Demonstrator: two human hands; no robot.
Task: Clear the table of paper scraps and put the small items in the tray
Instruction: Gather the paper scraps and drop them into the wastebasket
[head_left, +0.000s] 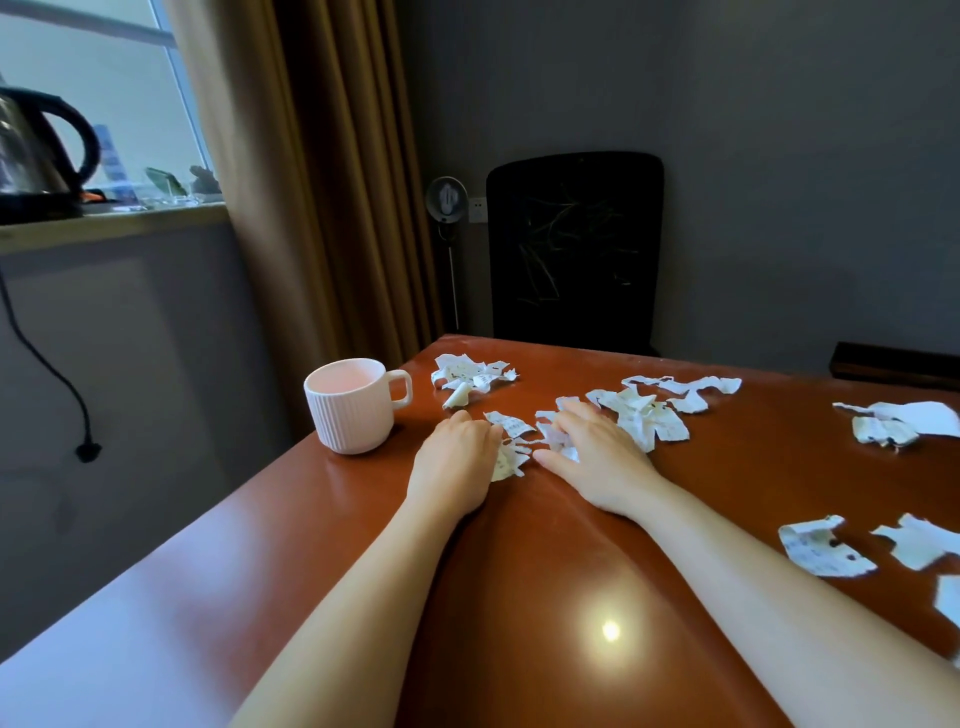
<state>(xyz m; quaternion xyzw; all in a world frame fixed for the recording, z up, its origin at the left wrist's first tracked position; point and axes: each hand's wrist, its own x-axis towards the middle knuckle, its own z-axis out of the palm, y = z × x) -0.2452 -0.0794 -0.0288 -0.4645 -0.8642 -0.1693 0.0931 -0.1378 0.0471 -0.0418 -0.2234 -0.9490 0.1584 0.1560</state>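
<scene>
Your bare forearms reach up from the bottom of the frame across a glossy red-brown table (519, 623). Your left hand (457, 457) lies palm down at centre frame, fingers together and lightly bent, its thumb side touching a small cluster of torn white scraps (511, 452). Your right hand (597, 457) lies just right of it, palm down, fingers spread flat over the same cluster, thumb stretched leftward; it pinches nothing. The cluster sits between the two hands. Another heap (470, 376) of scraps lies just above the left hand, a longer band (654, 410) runs up and right from the right hand, and further pieces (821, 548) lie well apart at the right edge and lower right. One ribbed pale pink mug (350, 405) stands upright left of the left hand, near the table's left edge, handle pointing right. Behind the table, a black chair (574, 249) stands at upper centre, a brown curtain (322, 182) hangs left of it, and a kettle (36, 150) sits on a sill at upper left.
</scene>
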